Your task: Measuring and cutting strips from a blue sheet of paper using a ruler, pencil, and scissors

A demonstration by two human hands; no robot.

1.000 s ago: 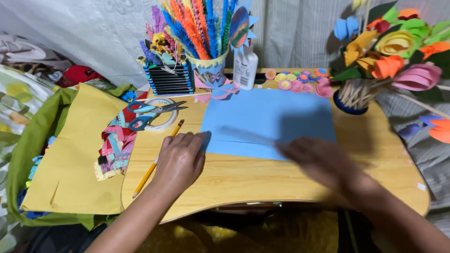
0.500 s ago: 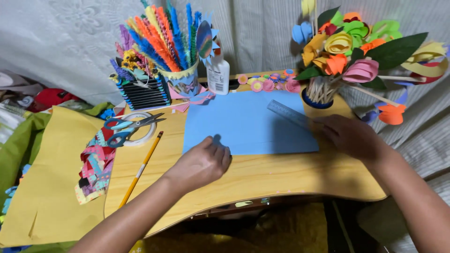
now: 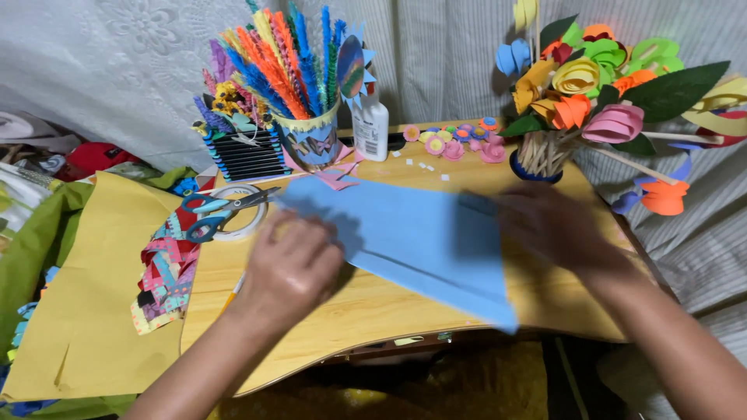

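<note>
Both hands, left [image 3: 292,268] and right [image 3: 556,225], lie flat on the blue sheet [image 3: 420,241] to steady it; scissors [image 3: 218,211] at ten o'clock.

Light blue paper sheet [image 3: 420,233]; pale wood-grain desk [image 3: 373,311]; scissors [image 3: 222,210] with blue handles; mustard-yellow paper [image 3: 85,311]; white glue bottle [image 3: 371,128]; paper flowers [image 3: 599,85] in orange, yellow, pink, green.
</note>
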